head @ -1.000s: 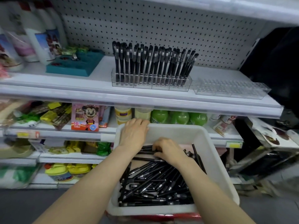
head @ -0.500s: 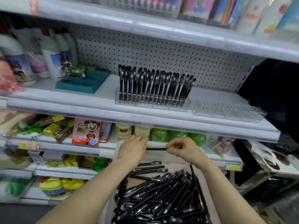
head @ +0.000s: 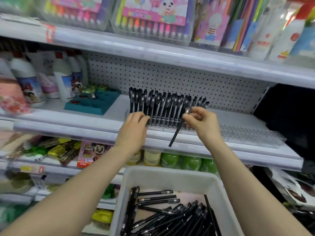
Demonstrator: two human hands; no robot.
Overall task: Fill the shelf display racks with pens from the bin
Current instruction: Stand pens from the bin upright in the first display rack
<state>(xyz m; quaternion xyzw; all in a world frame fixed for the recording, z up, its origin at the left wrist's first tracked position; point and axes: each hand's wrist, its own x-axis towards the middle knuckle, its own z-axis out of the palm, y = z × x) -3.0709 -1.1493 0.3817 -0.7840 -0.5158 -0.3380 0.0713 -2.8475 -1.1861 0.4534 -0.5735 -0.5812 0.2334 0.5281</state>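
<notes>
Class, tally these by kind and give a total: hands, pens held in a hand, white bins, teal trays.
Hands: 2, left hand and right hand
Held pen: 1
White bin: 1
Teal tray: 1
Total: 5

The left hand (head: 133, 126) covers the left end of the clear plastic pen rack (head: 163, 124); whether it grips there cannot be told. The right hand (head: 202, 123) hides part of the top of the slim black pen (head: 175, 135). The white plastic bin (head: 170, 173) runs off the bottom edge. Lower-left packets (head: 51, 150) are blurred.
</notes>
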